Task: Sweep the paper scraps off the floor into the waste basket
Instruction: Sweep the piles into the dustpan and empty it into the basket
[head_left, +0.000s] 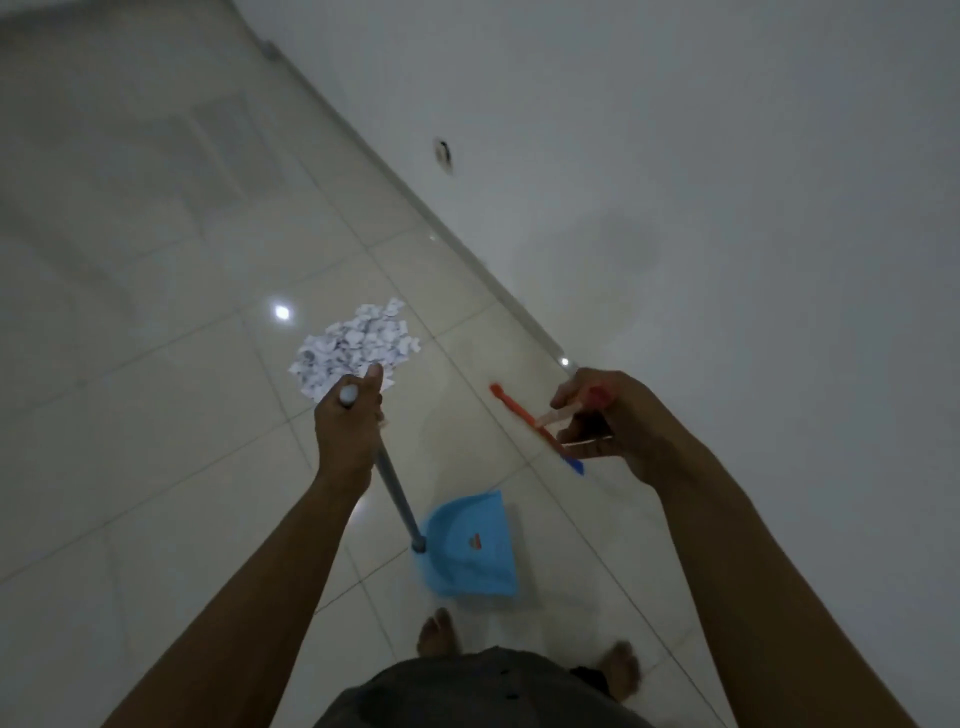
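Ahead, ragged scraps (353, 345), glossy tiles (156, 415)

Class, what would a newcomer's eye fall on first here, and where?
A heap of white paper scraps lies on the glossy tiled floor, just beyond the left hand. That hand grips the grey pole of a blue dustpan by the bare feet; the right hand holds an orange broom.

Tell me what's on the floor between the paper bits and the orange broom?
Nothing. In the head view, only bare shiny floor tile lies between the paper scraps and the orange broom.
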